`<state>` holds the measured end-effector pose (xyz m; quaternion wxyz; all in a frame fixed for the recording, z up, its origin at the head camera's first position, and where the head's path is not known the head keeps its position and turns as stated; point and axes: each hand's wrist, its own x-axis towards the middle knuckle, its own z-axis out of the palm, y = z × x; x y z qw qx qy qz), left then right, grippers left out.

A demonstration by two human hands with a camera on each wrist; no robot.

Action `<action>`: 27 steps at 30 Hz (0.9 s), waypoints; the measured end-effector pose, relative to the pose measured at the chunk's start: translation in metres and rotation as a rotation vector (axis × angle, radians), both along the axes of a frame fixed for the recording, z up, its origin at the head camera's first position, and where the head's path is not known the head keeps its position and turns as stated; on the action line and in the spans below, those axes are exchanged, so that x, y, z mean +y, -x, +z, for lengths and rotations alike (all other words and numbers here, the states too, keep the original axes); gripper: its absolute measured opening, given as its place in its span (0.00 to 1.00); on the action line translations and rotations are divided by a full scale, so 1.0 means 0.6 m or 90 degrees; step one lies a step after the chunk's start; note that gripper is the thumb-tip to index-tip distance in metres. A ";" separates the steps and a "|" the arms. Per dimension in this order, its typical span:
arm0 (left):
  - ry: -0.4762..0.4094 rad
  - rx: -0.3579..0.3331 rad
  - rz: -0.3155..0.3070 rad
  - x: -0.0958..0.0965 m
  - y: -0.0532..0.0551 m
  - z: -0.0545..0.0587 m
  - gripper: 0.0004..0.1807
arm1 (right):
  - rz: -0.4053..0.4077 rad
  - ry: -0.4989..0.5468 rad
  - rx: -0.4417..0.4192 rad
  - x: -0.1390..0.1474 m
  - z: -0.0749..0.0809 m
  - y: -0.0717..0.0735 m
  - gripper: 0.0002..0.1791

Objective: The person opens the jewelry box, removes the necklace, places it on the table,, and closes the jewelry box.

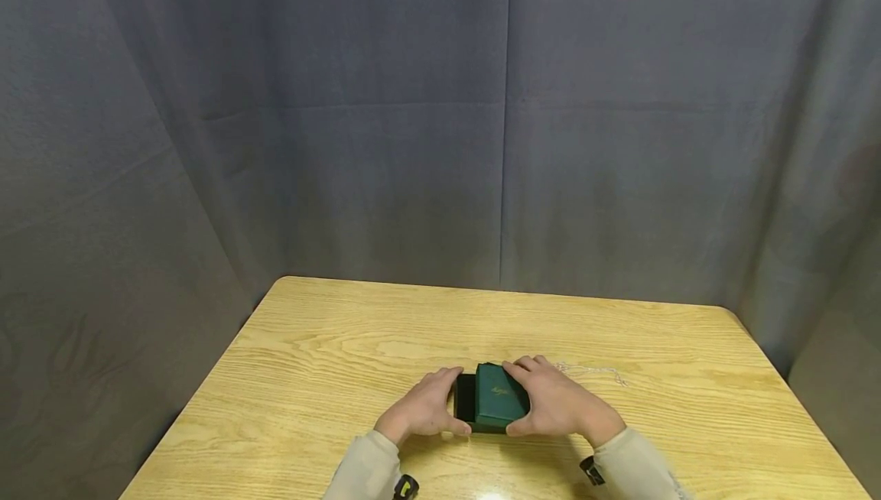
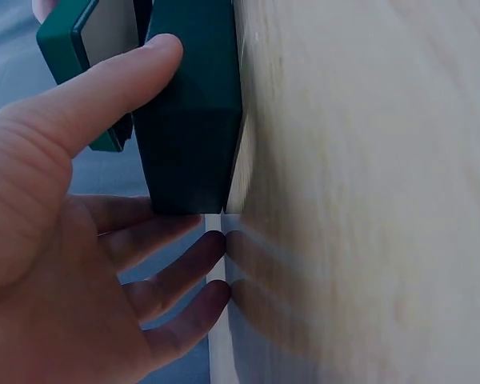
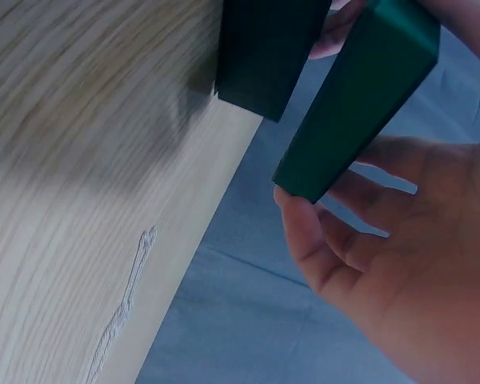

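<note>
A small dark green box base rests on the table near its front. My left hand grips its left end, thumb on the near side and fingers round the far side. Over the base, shifted to the right, is the green lid with gold lettering. My right hand holds that lid between thumb and fingers. The right wrist view shows the lid tilted and apart from the base. Inside the base, the exposed part looks black.
A thin silvery chain lies on the wooden table to the right, just beyond my right hand. Grey curtains hang behind the table and along its sides.
</note>
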<state>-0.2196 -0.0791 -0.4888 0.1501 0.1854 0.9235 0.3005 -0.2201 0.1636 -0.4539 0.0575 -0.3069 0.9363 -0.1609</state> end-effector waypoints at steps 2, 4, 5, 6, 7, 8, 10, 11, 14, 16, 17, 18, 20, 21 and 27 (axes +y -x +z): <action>-0.004 0.000 0.000 0.000 0.000 -0.001 0.54 | 0.005 -0.001 0.007 -0.006 -0.002 0.001 0.51; -0.009 0.000 0.001 0.000 0.000 -0.001 0.55 | 0.006 -0.001 0.012 -0.011 -0.003 0.001 0.51; -0.013 0.003 0.001 0.000 0.000 -0.001 0.55 | 0.006 0.001 0.012 -0.013 -0.004 0.001 0.51; -0.015 0.006 0.000 0.000 0.001 -0.002 0.56 | 0.007 -0.001 0.014 -0.016 -0.004 0.001 0.51; -0.017 0.011 -0.001 0.000 0.001 -0.002 0.56 | 0.007 -0.003 0.015 -0.018 -0.004 0.001 0.51; -0.016 0.014 -0.002 0.000 0.000 -0.002 0.56 | 0.007 -0.005 0.017 -0.020 -0.004 0.001 0.51; -0.017 0.021 -0.006 -0.001 0.001 -0.002 0.57 | 0.008 -0.009 0.019 -0.023 -0.005 0.001 0.51; -0.016 0.025 -0.009 -0.001 0.001 -0.002 0.57 | 0.008 -0.010 0.019 -0.024 -0.006 0.001 0.52; -0.013 0.029 -0.014 -0.002 0.001 -0.002 0.57 | 0.014 -0.012 0.018 -0.029 -0.007 0.003 0.52; -0.012 0.030 -0.016 -0.002 0.001 -0.003 0.57 | 0.018 -0.013 0.019 -0.032 -0.009 0.004 0.52; -0.011 0.031 -0.018 -0.002 0.001 -0.004 0.57 | 0.020 -0.015 0.019 -0.033 -0.010 0.005 0.52; -0.011 0.031 -0.019 -0.002 0.002 -0.004 0.58 | 0.022 -0.017 0.022 -0.035 -0.011 0.006 0.52; -0.014 0.031 -0.020 -0.002 0.002 -0.005 0.58 | 0.023 -0.022 0.026 -0.038 -0.014 0.007 0.52; -0.015 0.032 -0.020 -0.002 0.002 -0.005 0.59 | 0.025 -0.023 0.029 -0.040 -0.015 0.007 0.51; -0.021 0.036 -0.020 0.000 0.003 -0.005 0.61 | 0.029 -0.022 0.046 -0.049 -0.015 0.006 0.51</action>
